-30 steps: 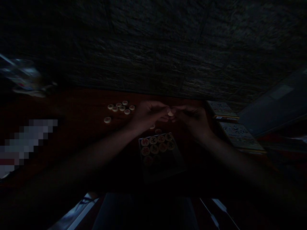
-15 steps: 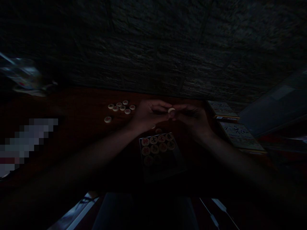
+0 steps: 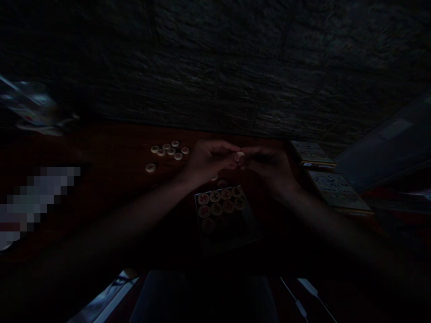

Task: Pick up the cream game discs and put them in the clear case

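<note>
Between the fingertips of both hands is one round xiangqi piece (image 3: 240,156), pale and partly covered. My left hand (image 3: 208,161) pinches it from the left, and my right hand (image 3: 269,163) closes on it from the right. Below them lies a shallow box (image 3: 251,220) with rows of xiangqi pieces (image 3: 217,208) marked with red or dark characters; its near part is lost in darkness. Two loose pieces (image 3: 222,183) rest just beyond the box's far edge, one partly behind my left hand. To the left, several more pieces (image 3: 171,151) sit in a loose cluster.
Two flat printed boxes (image 3: 338,190) lie at the right of the dark reddish table (image 3: 111,143). A rough stone wall (image 3: 215,80) rises along the far edge. At far left stands a clear container (image 3: 33,103); a blurred-out object (image 3: 37,197) is nearer.
The held piece has been turned slightly between my fingertips, so more of its pale surface shows. Both hands stay in nearly the same place, and the pieces around them have not visibly moved.
</note>
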Demonstrator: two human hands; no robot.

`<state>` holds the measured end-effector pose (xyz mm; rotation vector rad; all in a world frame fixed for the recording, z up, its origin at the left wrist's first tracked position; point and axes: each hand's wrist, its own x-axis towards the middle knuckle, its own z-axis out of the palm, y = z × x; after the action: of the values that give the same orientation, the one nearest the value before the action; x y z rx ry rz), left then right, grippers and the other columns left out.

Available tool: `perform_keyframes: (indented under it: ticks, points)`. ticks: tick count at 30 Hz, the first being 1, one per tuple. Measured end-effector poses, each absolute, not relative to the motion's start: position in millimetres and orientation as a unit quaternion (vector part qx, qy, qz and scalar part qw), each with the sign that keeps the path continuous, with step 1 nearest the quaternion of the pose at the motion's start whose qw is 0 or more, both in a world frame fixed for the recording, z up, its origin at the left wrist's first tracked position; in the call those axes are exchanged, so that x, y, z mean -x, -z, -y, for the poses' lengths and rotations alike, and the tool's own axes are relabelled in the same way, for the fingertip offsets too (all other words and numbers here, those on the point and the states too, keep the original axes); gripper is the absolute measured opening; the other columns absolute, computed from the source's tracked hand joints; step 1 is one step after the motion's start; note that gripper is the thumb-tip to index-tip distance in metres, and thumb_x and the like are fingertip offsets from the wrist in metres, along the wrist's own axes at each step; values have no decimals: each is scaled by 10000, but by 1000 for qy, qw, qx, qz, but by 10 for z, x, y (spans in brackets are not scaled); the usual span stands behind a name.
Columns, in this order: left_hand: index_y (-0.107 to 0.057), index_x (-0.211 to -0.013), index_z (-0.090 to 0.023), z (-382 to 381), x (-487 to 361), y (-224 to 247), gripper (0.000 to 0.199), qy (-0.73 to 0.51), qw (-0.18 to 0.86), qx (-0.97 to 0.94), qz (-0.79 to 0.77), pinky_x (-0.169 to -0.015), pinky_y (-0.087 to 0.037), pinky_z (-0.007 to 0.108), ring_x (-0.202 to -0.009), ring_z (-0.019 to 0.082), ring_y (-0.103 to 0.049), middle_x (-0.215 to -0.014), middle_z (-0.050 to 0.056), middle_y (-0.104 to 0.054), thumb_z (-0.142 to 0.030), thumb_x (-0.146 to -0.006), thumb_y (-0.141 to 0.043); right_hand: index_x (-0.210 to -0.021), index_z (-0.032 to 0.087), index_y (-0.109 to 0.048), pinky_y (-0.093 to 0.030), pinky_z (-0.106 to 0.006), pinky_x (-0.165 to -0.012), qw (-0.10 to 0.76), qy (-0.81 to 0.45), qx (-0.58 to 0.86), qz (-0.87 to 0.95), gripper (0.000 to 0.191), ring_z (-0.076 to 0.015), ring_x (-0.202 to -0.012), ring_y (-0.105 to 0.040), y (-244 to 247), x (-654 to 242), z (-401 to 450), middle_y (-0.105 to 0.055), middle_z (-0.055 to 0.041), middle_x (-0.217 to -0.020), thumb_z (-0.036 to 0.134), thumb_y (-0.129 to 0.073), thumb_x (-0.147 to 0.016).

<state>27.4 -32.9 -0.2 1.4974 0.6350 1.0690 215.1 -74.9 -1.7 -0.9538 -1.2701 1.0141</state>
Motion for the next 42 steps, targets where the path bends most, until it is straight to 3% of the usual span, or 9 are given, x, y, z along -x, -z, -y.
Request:
perform_keyframes:
  ticks: [8,18,30,35,42]
  points:
    - [-797,-978,-150,364,-288,-10,288,-447,556,-651,-259,-777,-677,314,-809,196,-808,-893,72,-825,-404,-853,-847,-801,208,-836,-618,-296,-653,587,-435,438,523,283,-149,-644,-716,-3,-2100,758,-811,-36,-792,434,-970,-697]
    - [-800,-1079,-166,299,-269,35,327,-453,507,-689,-252,-845,-639,320,-908,217,-812,-999,96,-842,-282,-786,-889,-894,246,-847,-625,-320,-749,592,-469,417,506,297,-156,-725,-741,16,-2140,739,-824,-15,-847,348,-987,-653]
    - [-783,-1061,-181,328,-274,46,301,-433,505,-707,-239,-891,-632,343,-951,231,-814,-1009,82,-844,-290,-799,-883,-809,226,-812,-578,-304,-651,584,-403,443,548,255,-153,-650,-693,14,-2136,751,-785,-10,-742,381,-976,-689]
    - [-787,-1037,-174,326,-273,40,269,-448,477,-717,-241,-884,-626,330,-950,224,-810,-1006,86,-842,-304,-819,-876,-841,237,-828,-603,-334,-690,590,-381,447,555,261,-173,-689,-717,29,-2140,747,-808,-20,-797,402,-968,-696]
    - [-817,-1083,-182,296,-270,53,291,-469,466,-713,-235,-936,-614,343,-983,220,-802,-1109,97,-833,-315,-829,-868,-927,264,-846,-642,-441,-912,590,-332,436,592,256,-254,-944,-795,25,-2161,763,-848,-41,-1001,392,-946,-729]
